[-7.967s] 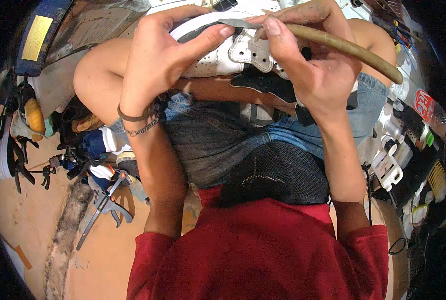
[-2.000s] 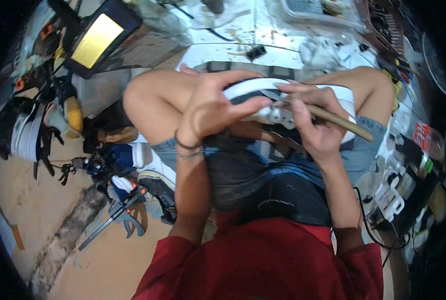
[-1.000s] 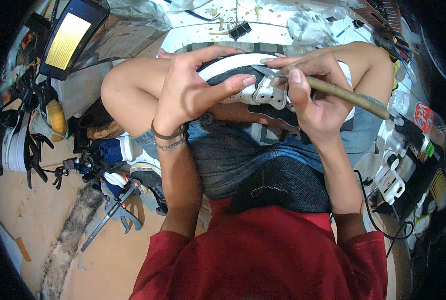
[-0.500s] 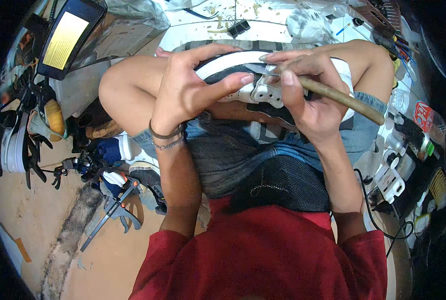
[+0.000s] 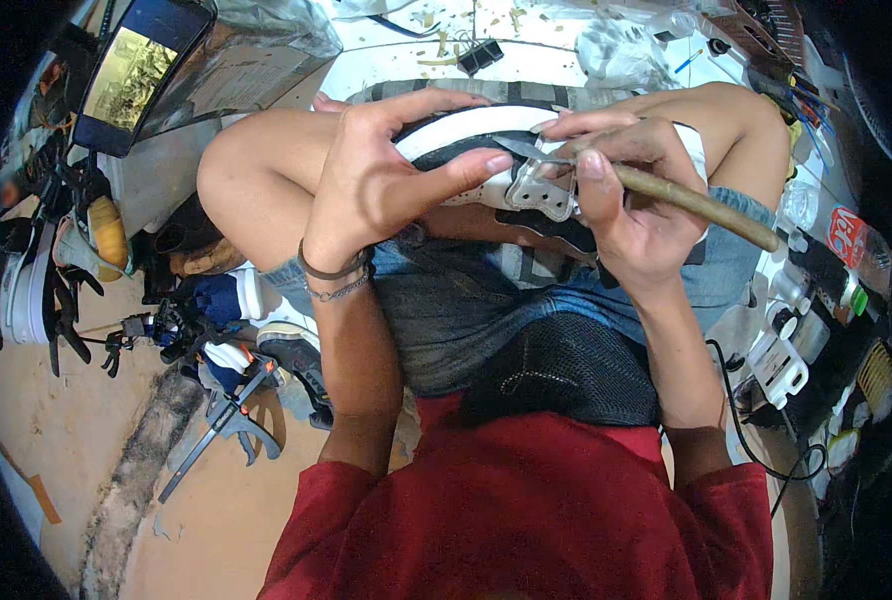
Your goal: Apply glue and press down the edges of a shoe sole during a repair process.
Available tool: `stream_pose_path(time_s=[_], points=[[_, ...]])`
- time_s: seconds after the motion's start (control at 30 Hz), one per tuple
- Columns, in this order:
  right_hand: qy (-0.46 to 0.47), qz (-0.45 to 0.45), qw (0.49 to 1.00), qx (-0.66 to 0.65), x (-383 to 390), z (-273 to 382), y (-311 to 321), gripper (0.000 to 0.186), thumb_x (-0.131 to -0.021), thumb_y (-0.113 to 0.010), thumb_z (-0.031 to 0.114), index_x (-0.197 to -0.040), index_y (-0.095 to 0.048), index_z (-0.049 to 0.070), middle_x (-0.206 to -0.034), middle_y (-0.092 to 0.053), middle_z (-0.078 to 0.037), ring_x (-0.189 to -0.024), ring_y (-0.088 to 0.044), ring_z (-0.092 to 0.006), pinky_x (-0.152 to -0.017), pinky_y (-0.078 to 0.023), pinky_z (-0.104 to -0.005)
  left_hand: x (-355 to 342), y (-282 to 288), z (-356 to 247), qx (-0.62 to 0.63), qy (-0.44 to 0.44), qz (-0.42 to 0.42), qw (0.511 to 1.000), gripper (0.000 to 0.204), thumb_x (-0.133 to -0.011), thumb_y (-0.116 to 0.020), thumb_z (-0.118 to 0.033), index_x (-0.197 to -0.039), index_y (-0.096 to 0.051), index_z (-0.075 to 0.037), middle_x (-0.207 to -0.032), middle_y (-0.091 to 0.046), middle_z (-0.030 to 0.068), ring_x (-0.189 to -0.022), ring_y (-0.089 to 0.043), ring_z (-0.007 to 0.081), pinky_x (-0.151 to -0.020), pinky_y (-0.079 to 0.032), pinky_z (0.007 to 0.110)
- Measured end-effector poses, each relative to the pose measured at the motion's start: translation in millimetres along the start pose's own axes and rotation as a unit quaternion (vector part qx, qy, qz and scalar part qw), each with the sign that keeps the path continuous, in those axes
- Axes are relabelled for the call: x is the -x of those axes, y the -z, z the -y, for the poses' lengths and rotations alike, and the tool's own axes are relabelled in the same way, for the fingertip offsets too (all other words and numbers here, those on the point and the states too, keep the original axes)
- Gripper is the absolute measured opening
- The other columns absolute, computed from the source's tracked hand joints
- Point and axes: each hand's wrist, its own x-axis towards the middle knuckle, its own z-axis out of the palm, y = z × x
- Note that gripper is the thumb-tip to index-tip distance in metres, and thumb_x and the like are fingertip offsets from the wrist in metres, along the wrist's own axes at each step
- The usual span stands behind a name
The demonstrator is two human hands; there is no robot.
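A white and dark sneaker [image 5: 466, 125] lies sideways across my lap, with a white sole edge and a perforated white panel [image 5: 544, 190]. My left hand [image 5: 371, 165] grips its left end, thumb on the dark upper and fingers behind the sole. My right hand [image 5: 646, 205] is closed on a knife with a long pale-brown handle [image 5: 716, 210]. The blade [image 5: 516, 147] rests along the dark band just below the white sole, and my right fingertips touch the shoe above it.
Several shoes and black clamps [image 5: 181, 335] lie at left, with a grey bar clamp [image 5: 236, 420] lower. A phone [image 5: 136, 80] leans at upper left. Bottles [image 5: 856, 250] and a cable [image 5: 726, 400] sit at right. A black binder clip [image 5: 481, 55] is beyond my legs.
Over the last second my right hand and knife have shifted slightly along the sole, while my left hand stays put. The phone's screen picture has changed. Earlier the shoe appeared higher in view.
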Motion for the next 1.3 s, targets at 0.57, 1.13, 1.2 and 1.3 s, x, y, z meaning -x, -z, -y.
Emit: stream_pose_path(time_s=[0.57,1.13,1.2,1.3], points=[[-0.093,-0.039,0.994,-0.044,0.4,7.6,-5.9,0.009,-0.088,-0.068,0.002,-0.084,-0.062,-0.003,-0.082,-0.070,-0.014,-0.082,-0.071,-0.0199,-0.076,-0.056,-0.0283,0.8,1.4,-2.3,0.024,0.051,0.008,0.998,0.040,-0.080,-0.083,-0.026,-0.105,-0.071,0.002,-0.092,-0.074,0.0142,-0.085,-0.070,0.0180,-0.077,-0.053,0.029],[-0.037,-0.004,0.999,-0.015,-1.3,5.2,-6.9,0.010,-0.089,-0.069,0.002,-0.086,-0.062,-0.004,-0.086,-0.072,-0.014,-0.079,-0.070,-0.0150,-0.073,-0.056,-0.0266,-2.6,3.1,-1.9,0.015,0.035,0.022,0.999,0.039,-0.080,-0.081,-0.025,-0.105,-0.071,0.003,-0.095,-0.074,0.0150,-0.088,-0.071,0.0203,-0.078,-0.054,0.031],[-0.059,-0.022,0.998,-0.028,-3.8,6.1,-8.3,0.010,-0.089,-0.069,0.002,-0.086,-0.062,-0.004,-0.086,-0.072,-0.014,-0.080,-0.070,-0.0155,-0.074,-0.056,-0.0270,-1.9,2.5,-3.3,0.039,0.046,0.008,0.998,0.038,-0.081,-0.081,-0.026,-0.105,-0.071,0.003,-0.095,-0.074,0.0150,-0.087,-0.071,0.0201,-0.078,-0.054,0.031],[-0.053,-0.012,0.998,-0.021,-1.9,5.7,-6.4,0.009,-0.089,-0.068,0.003,-0.088,-0.062,-0.004,-0.085,-0.071,-0.013,-0.078,-0.069,-0.0153,-0.073,-0.055,-0.0260,-0.6,0.8,-1.2,0.011,0.023,0.005,1.000,0.038,-0.082,-0.081,-0.026,-0.104,-0.072,0.003,-0.095,-0.074,0.0148,-0.087,-0.071,0.0200,-0.078,-0.054,0.032]])
